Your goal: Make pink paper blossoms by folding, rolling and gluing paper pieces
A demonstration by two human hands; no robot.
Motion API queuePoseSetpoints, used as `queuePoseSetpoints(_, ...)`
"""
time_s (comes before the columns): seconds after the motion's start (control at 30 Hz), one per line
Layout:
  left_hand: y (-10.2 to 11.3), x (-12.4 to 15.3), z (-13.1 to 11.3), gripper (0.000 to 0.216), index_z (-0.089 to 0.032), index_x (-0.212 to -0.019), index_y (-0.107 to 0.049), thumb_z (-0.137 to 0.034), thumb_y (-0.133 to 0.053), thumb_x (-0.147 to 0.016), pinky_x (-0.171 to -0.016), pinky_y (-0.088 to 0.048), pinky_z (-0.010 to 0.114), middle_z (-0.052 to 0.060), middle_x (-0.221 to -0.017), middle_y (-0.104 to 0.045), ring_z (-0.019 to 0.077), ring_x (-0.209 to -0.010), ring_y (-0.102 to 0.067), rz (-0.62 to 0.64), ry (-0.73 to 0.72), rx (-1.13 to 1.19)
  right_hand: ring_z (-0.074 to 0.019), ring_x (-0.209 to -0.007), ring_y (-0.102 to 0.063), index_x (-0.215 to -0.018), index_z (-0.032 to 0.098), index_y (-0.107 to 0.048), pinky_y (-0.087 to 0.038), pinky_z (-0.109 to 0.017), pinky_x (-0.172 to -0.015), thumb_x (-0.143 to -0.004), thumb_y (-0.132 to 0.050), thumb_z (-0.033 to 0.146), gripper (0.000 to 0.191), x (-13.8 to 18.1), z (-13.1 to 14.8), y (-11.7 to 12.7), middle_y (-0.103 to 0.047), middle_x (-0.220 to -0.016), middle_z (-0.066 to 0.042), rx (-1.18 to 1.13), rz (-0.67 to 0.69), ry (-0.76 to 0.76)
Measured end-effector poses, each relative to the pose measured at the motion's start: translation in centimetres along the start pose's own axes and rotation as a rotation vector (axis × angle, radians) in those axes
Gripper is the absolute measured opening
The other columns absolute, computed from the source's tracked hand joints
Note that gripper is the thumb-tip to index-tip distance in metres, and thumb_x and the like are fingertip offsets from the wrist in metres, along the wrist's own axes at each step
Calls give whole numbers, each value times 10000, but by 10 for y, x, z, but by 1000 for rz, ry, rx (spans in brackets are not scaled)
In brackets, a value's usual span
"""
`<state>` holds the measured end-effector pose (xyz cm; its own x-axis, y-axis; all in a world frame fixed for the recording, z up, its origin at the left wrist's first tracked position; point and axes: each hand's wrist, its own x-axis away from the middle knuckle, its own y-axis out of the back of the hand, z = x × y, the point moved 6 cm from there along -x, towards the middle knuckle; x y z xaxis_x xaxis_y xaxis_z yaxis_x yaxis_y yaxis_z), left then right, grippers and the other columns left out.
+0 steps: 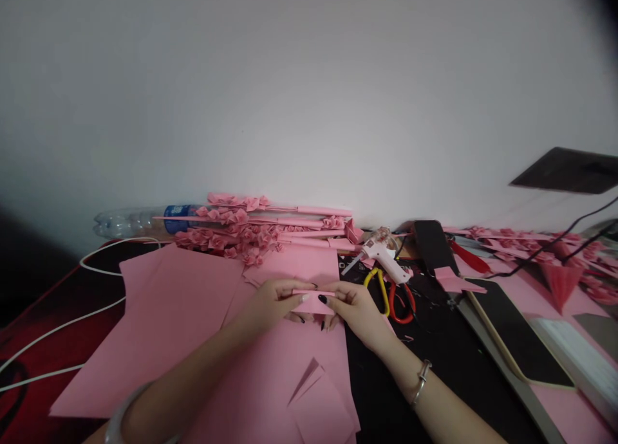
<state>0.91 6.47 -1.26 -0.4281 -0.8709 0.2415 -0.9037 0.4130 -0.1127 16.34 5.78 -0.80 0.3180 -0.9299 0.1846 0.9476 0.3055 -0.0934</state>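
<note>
Over the middle of the desk, both hands meet on a narrow pink paper strip (313,293), held level just above the sheets. The left hand (276,300) pinches its left end between thumb and forefinger, and the right hand (356,310) pinches the other end the same way, dark-painted nails showing; the two hands are close together, with only the short strip between them. Under them lie large pink paper sheets (174,315), overlapping and spreading towards the near edge, with a smaller folded piece (313,392) lying on top near the forearms. Just beyond the right hand, a white glue gun (385,256) rests on the dark table (434,341), and beside it lie scissors (392,297) with one yellow and one red handle. Along the wall behind the hands, a bundle of paper roses on pink stems (251,228) lies flat, touching a clear plastic bottle (140,221) tipped on its side. A white cable (96,282) loops across the red surface at the left. To the right, a black tablet (519,331) lies face up, with a red paper fan (562,282) and more pink flowers past it. A silver bracelet (421,381) sits on the right wrist and a pale bangle (120,418) on the left.
</note>
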Motion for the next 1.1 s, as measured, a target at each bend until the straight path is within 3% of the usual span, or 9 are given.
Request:
queuePoseSetpoints(0.43, 0, -1, 0, 271, -143, -992, -743, -230, -700, -739, -707, -605, 308, 58, -881, -765, 216, -791, -726, -38, -35, -71, -150, -439, -655, -905, 121, -700, -548, -241, -453, -709, -757, 342, 301, 1, 0, -2, -653, -524, 13, 21, -27, -14)
queuePoseSetpoints(0.87, 4, -2, 4, 306, -155, -1085, -730, -268, -664, -808, -719, -603, 297, 76, -951, -762, 186, -787, -722, 37, -44, -68, -142, -432, -647, -892, 120, -714, -533, -235, -439, -705, -775, 372, 320, 1, 1, 0, -648, -546, 14, -7, -21, 20)
queuePoseSetpoints(1.1, 0, 0, -4, 268, -129, -989, -721, -161, -673, -727, -691, -599, 301, 69, -881, -754, 190, -758, -720, -27, -22, -66, -141, -430, -644, -866, 132, -722, -539, -239, -443, -706, -767, 338, 265, 1, 1, -1, -652, -532, 16, 15, -33, 10)
